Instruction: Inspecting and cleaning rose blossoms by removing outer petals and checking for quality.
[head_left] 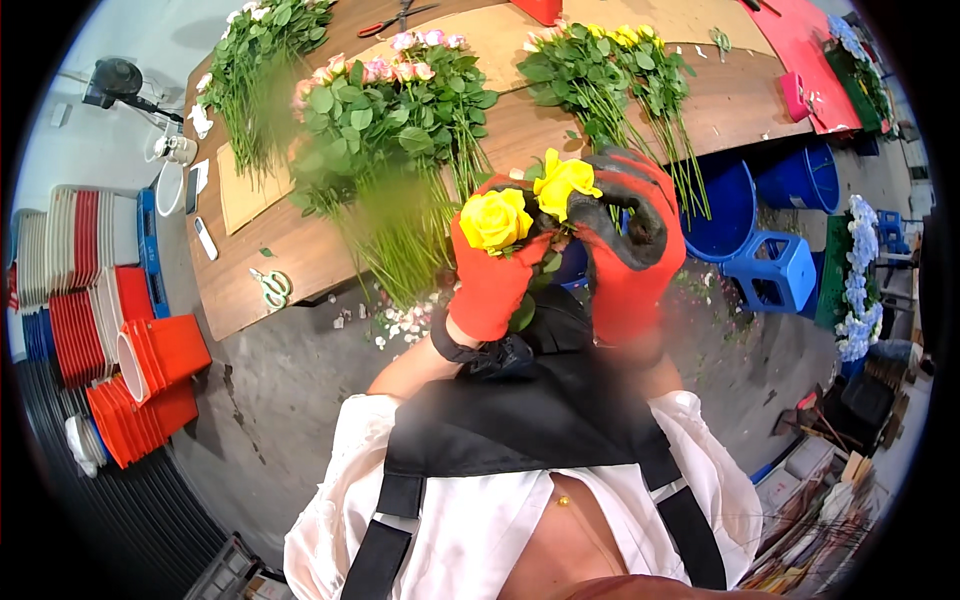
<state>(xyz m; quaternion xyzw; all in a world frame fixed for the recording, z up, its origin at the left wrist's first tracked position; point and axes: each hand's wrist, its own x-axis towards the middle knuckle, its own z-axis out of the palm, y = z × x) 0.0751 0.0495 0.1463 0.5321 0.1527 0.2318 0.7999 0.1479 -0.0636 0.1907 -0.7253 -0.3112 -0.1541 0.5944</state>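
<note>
Both my hands wear red gloves with black-coated palms and are raised in front of my chest. My left hand (pixel 482 285) is closed around the stem of an open yellow rose (pixel 496 222), whose bloom stands above the fist. A second yellow rose (pixel 566 187) sits beside it, a little higher. Curled fingers of my right hand (pixel 640 240) press against this second bloom at its base. Green leaves show between and below the hands; the stems are mostly hidden by the gloves.
The brown table (pixel 735 95) carries bunches of pink roses (pixel 375 75), more yellow roses (pixel 630 38), green-handled scissors (pixel 272 288) and a phone (pixel 206 239). Blue buckets (pixel 720 205) and a blue stool (pixel 770 270) stand right. Orange buckets (pixel 165 360) are stacked left. Petals (pixel 405 325) litter the floor.
</note>
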